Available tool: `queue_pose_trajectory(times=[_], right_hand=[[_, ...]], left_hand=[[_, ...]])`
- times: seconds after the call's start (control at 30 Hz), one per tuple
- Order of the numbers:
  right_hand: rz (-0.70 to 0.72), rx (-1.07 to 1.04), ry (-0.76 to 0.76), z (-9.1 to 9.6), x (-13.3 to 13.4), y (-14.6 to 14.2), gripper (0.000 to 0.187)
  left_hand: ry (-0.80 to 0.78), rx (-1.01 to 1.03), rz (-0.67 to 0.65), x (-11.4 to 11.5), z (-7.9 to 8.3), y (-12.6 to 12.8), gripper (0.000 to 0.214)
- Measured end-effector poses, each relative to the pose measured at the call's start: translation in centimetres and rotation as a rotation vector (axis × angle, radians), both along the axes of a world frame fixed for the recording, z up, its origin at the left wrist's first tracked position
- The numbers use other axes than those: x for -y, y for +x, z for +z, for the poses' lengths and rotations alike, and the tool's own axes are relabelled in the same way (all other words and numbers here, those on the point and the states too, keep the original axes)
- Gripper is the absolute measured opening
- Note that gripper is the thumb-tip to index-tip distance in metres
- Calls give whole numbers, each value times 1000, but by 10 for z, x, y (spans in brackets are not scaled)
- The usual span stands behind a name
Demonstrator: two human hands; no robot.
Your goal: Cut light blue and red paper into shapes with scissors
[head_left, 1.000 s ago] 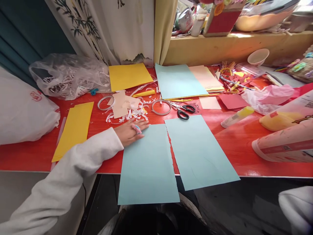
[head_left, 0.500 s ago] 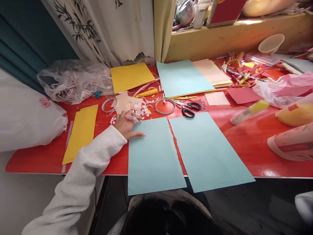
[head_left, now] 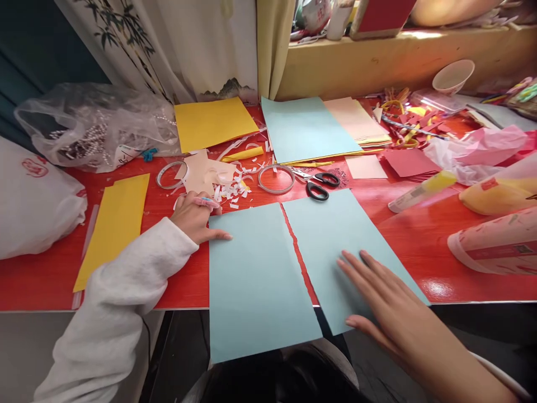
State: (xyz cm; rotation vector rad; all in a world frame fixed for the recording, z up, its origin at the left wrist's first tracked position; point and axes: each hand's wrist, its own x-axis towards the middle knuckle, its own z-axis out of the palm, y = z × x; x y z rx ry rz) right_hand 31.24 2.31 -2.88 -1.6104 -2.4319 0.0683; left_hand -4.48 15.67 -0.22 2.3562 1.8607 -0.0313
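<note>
Two light blue paper sheets lie side by side on the red table (head_left: 419, 235), both hanging over its near edge. My left hand (head_left: 196, 215) rests at the upper left corner of the left blue sheet (head_left: 255, 280), thumb on the paper and the other fingers curled, with a small pink and blue thing between them. My right hand (head_left: 386, 299) lies flat, fingers spread, on the lower part of the right blue sheet (head_left: 335, 235). Black-handled scissors (head_left: 316, 184) lie just beyond the sheets.
Two tape rings (head_left: 276, 178), white paper scraps (head_left: 230, 190) and yellow sheets (head_left: 115, 224) lie at the left and back. A stack of coloured paper (head_left: 306, 126), a glue stick (head_left: 419, 190), plastic bags (head_left: 92, 126) and a white bowl (head_left: 453, 75) crowd the rest.
My right hand has come in from the lower right and settled flat on the right blue sheet. My left hand pulled back a little and curled its fingers.
</note>
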Motion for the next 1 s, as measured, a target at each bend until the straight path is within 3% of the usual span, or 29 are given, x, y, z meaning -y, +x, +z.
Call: queue_pose_trajectory(times=[0.1,0.23,0.3,0.4,0.47,0.53,0.7,0.83,0.93,1.0], right_hand=[[114,81,25,-11,-24,0,68],[72,20,-10,-2,-32,8,59],[-4,-194,-91,8,-32,5,56],[-15,-782,-374,17,-36,-8,55],[-15,-1097,-558,17,-42,-18,56],[-89,-1231,-639,17,-52,-27,55],[-105,-1363,-791,34,-78,-37,59],[-193,-1380,-993,52,-97,-45,46],[-250,-1327,-975,57,-110,-50,31],[-246,-1288,-974,57,-117,-50,27]], left_hand=[[-53,160,-24,-1,-1,-3,37],[-146,474,36,3,11,-4,35],[-148,664,134,7,23,-2,33],[-75,1096,355,10,36,1,27],[-31,1355,483,8,37,2,28],[-26,1499,579,5,33,2,29],[-9,1618,678,0,24,4,25],[-16,1592,666,5,24,12,26],[2,1537,616,13,29,19,32],[-51,1598,484,20,34,22,33]])
